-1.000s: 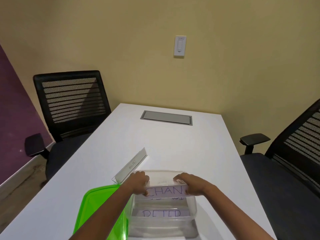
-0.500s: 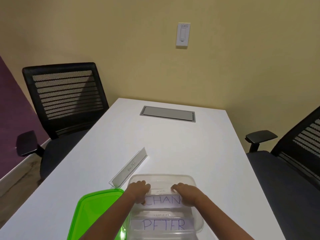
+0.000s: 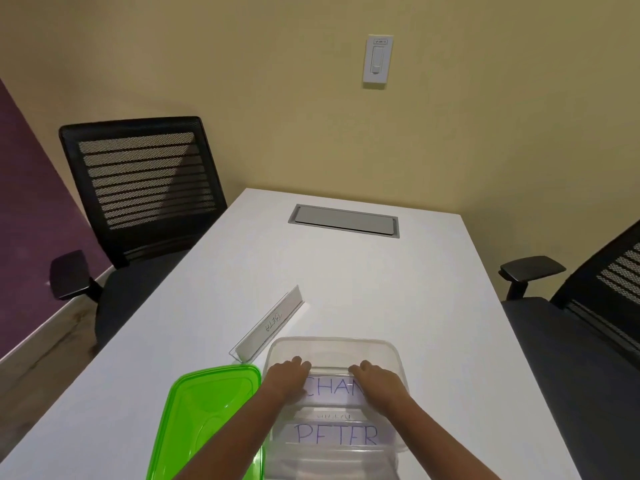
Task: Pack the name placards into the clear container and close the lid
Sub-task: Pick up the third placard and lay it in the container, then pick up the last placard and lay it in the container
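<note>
A clear container point(image 3: 332, 344) sits at the near edge of the white table. Inside it stand two placards: one lettered CHAN point(image 3: 333, 389) and, nearer me, one lettered PETER point(image 3: 336, 435). My left hand point(image 3: 285, 379) grips the CHAN placard's left end and my right hand point(image 3: 377, 381) grips its right end, both inside the container. A third placard, marked BETA point(image 3: 268, 325), lies on the table just beyond the container's left corner. The green lid point(image 3: 204, 417) lies flat to the left of the container.
The white table point(image 3: 346, 278) has a grey cable hatch point(image 3: 344, 221) near its far end. A black mesh chair point(image 3: 145, 188) stands at the left and another point(image 3: 588, 306) at the right. A wall switch point(image 3: 377, 60) hangs on the yellow wall.
Both hands have lowered the CHAN placard deeper into the container, behind the PETER placard. The view has tilted down and closer.
</note>
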`<action>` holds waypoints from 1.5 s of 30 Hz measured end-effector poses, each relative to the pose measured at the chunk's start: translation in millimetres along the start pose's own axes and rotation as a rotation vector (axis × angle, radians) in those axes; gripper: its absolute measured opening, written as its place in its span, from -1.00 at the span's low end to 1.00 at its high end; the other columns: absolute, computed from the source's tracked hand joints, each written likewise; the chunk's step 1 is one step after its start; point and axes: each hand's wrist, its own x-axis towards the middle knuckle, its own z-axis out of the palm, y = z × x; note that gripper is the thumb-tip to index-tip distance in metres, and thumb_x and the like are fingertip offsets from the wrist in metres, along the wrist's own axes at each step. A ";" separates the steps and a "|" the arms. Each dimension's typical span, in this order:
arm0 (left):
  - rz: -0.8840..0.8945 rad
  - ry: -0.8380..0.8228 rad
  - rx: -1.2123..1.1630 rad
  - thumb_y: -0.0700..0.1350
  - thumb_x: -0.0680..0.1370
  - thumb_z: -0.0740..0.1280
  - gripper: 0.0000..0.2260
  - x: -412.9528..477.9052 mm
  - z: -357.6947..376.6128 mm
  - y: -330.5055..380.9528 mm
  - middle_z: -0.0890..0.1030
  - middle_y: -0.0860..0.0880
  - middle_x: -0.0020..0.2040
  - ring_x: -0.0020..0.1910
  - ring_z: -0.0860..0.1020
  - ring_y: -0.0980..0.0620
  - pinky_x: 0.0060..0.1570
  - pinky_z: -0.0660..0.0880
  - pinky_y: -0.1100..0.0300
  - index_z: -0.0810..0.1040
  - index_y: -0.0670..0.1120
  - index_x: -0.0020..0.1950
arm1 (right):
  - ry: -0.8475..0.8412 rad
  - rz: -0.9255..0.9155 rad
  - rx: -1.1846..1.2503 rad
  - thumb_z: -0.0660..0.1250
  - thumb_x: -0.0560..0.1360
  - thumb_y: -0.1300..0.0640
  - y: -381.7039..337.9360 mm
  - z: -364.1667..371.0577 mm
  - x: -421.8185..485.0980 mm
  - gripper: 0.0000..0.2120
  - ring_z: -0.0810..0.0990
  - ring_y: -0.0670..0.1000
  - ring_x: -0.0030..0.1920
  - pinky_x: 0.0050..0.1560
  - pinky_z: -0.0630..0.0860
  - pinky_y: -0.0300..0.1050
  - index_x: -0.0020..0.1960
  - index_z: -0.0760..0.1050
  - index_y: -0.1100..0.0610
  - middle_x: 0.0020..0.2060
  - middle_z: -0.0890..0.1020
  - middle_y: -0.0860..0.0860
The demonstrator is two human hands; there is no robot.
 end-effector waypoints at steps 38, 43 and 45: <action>-0.563 0.412 -1.059 -0.17 0.61 0.18 -0.54 -17.8 8.7 -79.4 0.36 -0.31 0.41 0.37 0.39 -0.25 0.30 0.37 -0.01 0.19 -0.30 0.46 | 0.276 -0.015 0.106 0.10 0.59 0.09 -90.5 -27.0 35.7 -0.46 0.09 0.00 0.52 0.52 0.00 0.06 0.51 0.03 0.16 0.50 0.18 0.09; -0.587 0.403 -1.062 -0.26 0.61 0.11 -0.68 -2.9 15.4 -90.1 0.51 -0.31 0.30 0.28 0.48 -0.23 0.21 0.42 0.03 0.38 -0.30 0.35 | 0.304 -0.014 0.155 0.08 0.60 0.08 -90.5 -21.8 37.7 -0.49 0.09 -0.04 0.51 0.54 -0.06 0.02 0.51 0.06 0.13 0.50 0.20 0.04; -0.598 0.401 -1.071 -0.32 0.59 0.09 -0.70 1.0 15.4 -93.5 0.55 -0.30 0.25 0.23 0.50 -0.24 0.15 0.44 0.04 0.48 -0.31 0.26 | 0.308 -0.012 0.192 0.08 0.59 0.08 -90.1 -21.9 37.0 -0.49 0.09 -0.05 0.52 0.54 -0.07 0.00 0.51 0.07 0.12 0.50 0.20 0.04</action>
